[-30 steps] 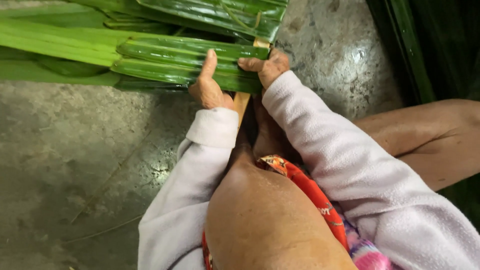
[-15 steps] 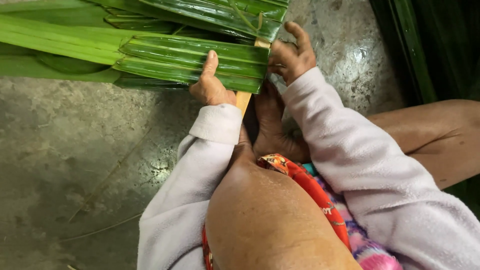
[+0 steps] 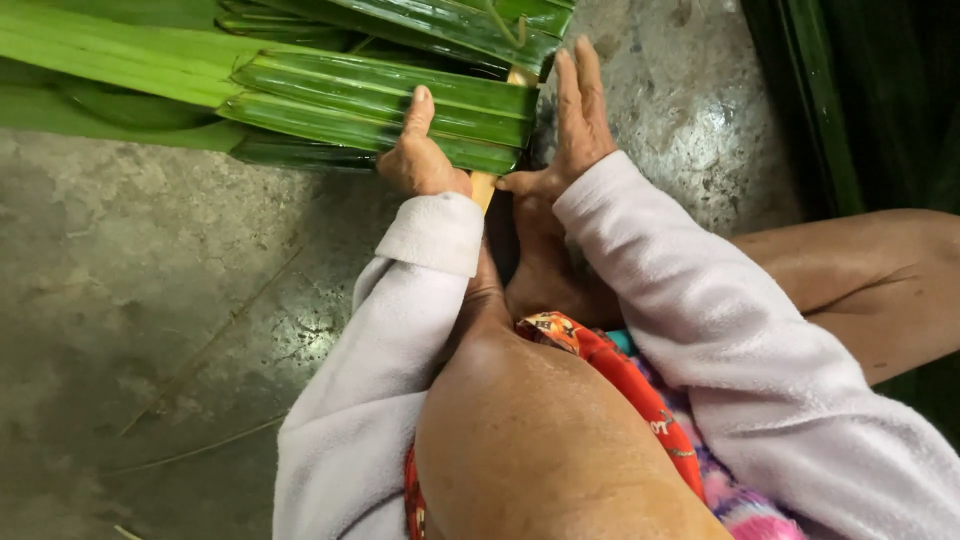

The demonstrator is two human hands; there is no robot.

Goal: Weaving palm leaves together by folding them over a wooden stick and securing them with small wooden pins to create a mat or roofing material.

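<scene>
Head view: glossy green folded palm leaves (image 3: 385,110) lie at 12 o'clock, lapped over a pale wooden slat (image 3: 483,187). The left hand (image 3: 420,155) presses on them, thumb up. The right hand (image 3: 568,130) is flat, fingers straight, at their 3 o'clock edge.

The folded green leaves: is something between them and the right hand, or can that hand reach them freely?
Nothing visible stands between. The right hand lies open and flat beside the cut end of the folded green leaves, apart from them or barely touching. The left hand already presses on the leaves, away from that gap.
</scene>
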